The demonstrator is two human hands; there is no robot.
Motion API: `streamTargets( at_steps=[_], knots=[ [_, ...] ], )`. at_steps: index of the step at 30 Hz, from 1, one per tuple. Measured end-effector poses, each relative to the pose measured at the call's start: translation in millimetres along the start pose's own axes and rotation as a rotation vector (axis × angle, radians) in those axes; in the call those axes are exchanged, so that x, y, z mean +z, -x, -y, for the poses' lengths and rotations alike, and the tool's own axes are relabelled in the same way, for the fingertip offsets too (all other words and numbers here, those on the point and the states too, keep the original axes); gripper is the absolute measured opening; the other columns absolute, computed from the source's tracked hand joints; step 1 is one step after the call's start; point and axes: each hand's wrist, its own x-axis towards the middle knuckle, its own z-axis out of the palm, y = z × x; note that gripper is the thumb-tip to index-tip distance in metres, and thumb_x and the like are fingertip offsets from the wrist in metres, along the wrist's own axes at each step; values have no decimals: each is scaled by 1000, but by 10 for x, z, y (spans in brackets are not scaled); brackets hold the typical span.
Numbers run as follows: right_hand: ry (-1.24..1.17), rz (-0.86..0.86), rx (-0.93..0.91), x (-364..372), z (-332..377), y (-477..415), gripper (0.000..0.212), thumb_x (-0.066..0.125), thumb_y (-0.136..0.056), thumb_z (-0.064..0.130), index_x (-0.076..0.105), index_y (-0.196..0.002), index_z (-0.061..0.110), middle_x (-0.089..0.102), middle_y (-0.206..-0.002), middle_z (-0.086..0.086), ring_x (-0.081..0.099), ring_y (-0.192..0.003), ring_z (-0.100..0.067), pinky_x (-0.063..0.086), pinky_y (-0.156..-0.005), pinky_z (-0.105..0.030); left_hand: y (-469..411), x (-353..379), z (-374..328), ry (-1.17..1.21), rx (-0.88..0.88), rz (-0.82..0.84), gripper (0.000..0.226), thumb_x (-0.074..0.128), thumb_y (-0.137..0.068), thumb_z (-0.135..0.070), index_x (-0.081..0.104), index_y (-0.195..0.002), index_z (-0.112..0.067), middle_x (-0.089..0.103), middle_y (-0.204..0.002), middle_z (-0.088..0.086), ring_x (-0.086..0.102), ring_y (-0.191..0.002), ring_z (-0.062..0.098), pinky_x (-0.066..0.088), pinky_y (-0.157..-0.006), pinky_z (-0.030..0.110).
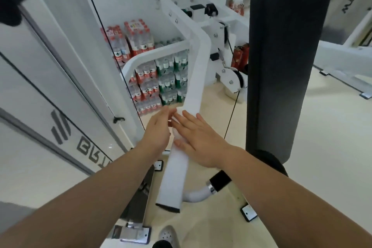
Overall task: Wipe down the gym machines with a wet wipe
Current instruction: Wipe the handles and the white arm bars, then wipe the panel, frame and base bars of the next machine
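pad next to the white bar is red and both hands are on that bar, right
Not quite: the pad is dark grey, not red. The rest holds: it stands next to the white bar, and the left hand and right hand are both on that bar, as the head view shows.

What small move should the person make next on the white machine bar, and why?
Probably slide the right hand, lying flat over the wet wipe, down the white bar toward its black-capped end. The left hand touches the wipe's upper edge, and the bar's lower stretch lies bare below both hands.
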Motion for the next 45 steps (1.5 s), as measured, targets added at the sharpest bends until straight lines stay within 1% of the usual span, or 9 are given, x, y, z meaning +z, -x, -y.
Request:
streamTargets(
  at_steps=[8,11,17,22,25,29,34,40,45],
  knots=[
    [46,129,-124,110,505,700,71,25,-107,56,-1,-164,23,-15,-169,5,-20,-154,-12,-18,-120,-30,1042,-47,152,-29,-39,-135,49,28,-108,-46,66,-127,-22,64,-116,-15,58,-111,3,41,-86,19],
    [80,139,-173,192,659,903,71,21,-104,57,-4,-163,25,-15,-169,6,-19,-155,-13,-15,-122,-31,1335,-166,195,-76,-74,-112,53,28,-107,-50,67,-128,-21,66,-124,-7,58,-119,10,40,-101,28],
    [209,-4,-204,203,925,958,61,9,-107,42,31,-159,19,22,-168,1,17,-155,-19,-3,-122,-27,1716,-564,93,-193,-26,-186,48,25,-107,-50,58,-135,-29,57,-136,-7,50,-129,16,35,-116,44],
    [-292,-142,-93,-102,1346,565,43,34,-110,35,49,-150,25,43,-157,12,36,-145,-7,20,-119,-18,1806,-1200,-312,-327,219,-323,45,31,-103,-54,57,-134,-35,55,-131,-18,49,-126,2,37,-114,38],
    [-618,-325,-121,-494,1870,141,44,37,-104,50,60,-137,31,65,-132,12,58,-125,-9,45,-111,-38,1863,-1684,-743,-439,473,-425,42,30,-97,-56,56,-127,-39,55,-125,-23,46,-119,-15,40,-108,26],
    [-913,-572,-288,-1188,2730,-238,26,42,-107,41,63,-122,41,70,-100,13,64,-94,-6,52,-84,-22,1964,-2359,-1412,-722,799,-605,40,36,-101,-44,60,-129,-26,52,-127,-18,49,-118,1,42,-104,30],
    [-949,-781,-459,-1779,3761,-740,47,36,-109,40,42,-153,26,49,-152,3,43,-141,-7,36,-119,-41,2103,-3161,-2362,-953,1304,-964,29,50,-96,-13,69,-115,-4,64,-120,12,56,-108,32,38,-98,34],
    [-570,-730,-687,-1414,4451,-1074,93,20,-98,71,-9,-161,9,-28,-167,7,-22,-155,-15,-1,-126,-54,1821,-3804,-2922,-797,1168,-954,44,36,-102,-28,58,-136,-11,56,-143,6,45,-135,24,26,-114,28],
    [-674,-796,-556,-2114,4389,-1476,99,26,-91,82,-7,-162,21,-12,-171,-1,-17,-156,-13,-2,-127,-50,1687,-3853,-2843,-716,1186,-918,42,39,-101,-26,59,-137,-16,56,-144,1,45,-136,20,30,-117,36]
  ],
)
